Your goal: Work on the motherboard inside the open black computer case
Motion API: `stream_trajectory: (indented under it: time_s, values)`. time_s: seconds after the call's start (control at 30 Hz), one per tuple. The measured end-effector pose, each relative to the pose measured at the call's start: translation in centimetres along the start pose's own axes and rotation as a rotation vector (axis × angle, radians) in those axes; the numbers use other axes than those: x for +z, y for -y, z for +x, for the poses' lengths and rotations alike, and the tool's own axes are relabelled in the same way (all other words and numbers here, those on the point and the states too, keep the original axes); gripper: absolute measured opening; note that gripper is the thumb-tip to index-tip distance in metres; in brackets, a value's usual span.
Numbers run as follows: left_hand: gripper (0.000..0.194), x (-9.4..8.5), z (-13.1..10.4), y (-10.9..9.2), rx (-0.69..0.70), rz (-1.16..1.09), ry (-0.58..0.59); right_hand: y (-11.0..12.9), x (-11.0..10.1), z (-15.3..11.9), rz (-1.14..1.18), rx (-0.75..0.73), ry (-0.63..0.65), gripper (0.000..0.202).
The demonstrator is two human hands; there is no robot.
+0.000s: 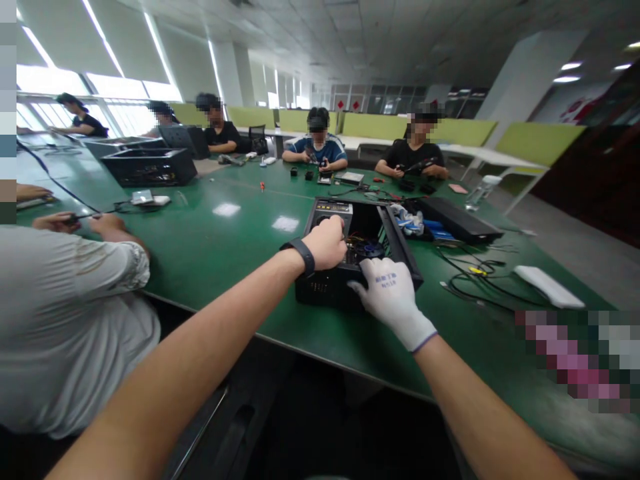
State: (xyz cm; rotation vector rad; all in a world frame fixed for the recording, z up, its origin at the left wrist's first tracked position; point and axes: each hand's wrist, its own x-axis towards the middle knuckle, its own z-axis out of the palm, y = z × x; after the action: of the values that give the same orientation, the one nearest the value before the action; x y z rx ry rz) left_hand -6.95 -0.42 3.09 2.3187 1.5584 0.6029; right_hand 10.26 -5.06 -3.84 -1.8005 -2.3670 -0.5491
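Note:
A black computer case (327, 287) lies on the green table in front of me with its top side uncovered. Inside it, a power supply (334, 209) shows at the left, and coloured wires and a round fan (370, 249) lie deeper in. My left hand (326, 244), bare with a dark band at the wrist, is closed over the left part of the case beside the power supply; what its fingers pinch is hidden. My right hand (391, 285) wears a white glove and grips the near rim of the case, thumb outside, fingertips reaching over the edge.
Cables (475, 283) and a white bar (549, 287) lie to the right. Behind them are a black panel (463, 220) and a clear bottle (483, 193). Another open case (150, 167) stands far left. A co-worker in a grey shirt (75, 320) sits close on my left; others sit opposite.

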Motion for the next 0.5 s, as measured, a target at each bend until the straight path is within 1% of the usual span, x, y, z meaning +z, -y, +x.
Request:
stream_trajectory:
  time_s: [0.13, 0.2, 0.27, 0.33, 0.4, 0.5]
  values:
    - [0.055, 0.9, 1.2, -1.5, -0.048, 0.270, 0.221, 1.1, -2.3, -6.0, 0.013, -0.013, -0.025, 0.031]
    - [0.054, 1.4, 1.2, -2.5, -0.049, 0.398, 0.318, 1.6, -3.2, -8.5, 0.039, -0.022, -0.045, 0.027]
    - [0.047, 2.1, 1.0, -3.6, -0.021, 0.502, 0.418, 1.9, -3.9, -10.6, 0.070, -0.031, -0.051, 0.026]
    - [0.040, 3.0, 0.8, -4.5, 0.010, 0.579, 0.504, 2.2, -4.6, -12.3, 0.104, -0.032, -0.040, 0.024]
    - [0.039, 4.3, 0.8, -4.9, 0.027, 0.644, 0.580, 2.3, -5.0, -13.6, 0.142, -0.029, -0.034, 0.022]
    - [0.043, 6.8, 1.3, -4.0, 0.050, 0.698, 0.680, 2.3, -5.3, -14.6, 0.180, -0.034, -0.046, 0.022]
